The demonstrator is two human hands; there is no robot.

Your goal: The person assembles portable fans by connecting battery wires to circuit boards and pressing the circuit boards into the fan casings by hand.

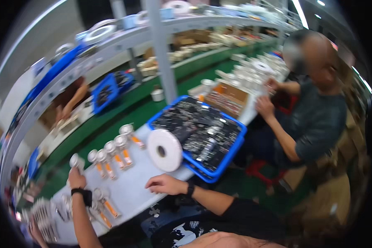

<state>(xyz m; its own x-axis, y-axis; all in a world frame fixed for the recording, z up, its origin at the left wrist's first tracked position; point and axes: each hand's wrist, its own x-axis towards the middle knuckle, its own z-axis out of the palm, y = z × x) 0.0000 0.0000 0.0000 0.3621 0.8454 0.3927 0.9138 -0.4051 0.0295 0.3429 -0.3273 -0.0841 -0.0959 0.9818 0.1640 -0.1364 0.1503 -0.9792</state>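
Observation:
My left hand reaches to the far side of the white worktable, its fingers closed around a white round-headed plastic device. Just to the right stands a row of similar white devices, with orange strips on their handles. More of these devices lie nearer to me, right of my left wrist. Over the table's near edge hovers my right hand, fingers loosely bent and apart, nothing visible in them. It is nearest to a large white reel, which leans against a blue crate.
The blue crate holds many dark small parts. Beyond it is a cardboard box. A co-worker sits at the right, handling white parts. A grey post rises beside a green conveyor. White parts stack at lower left.

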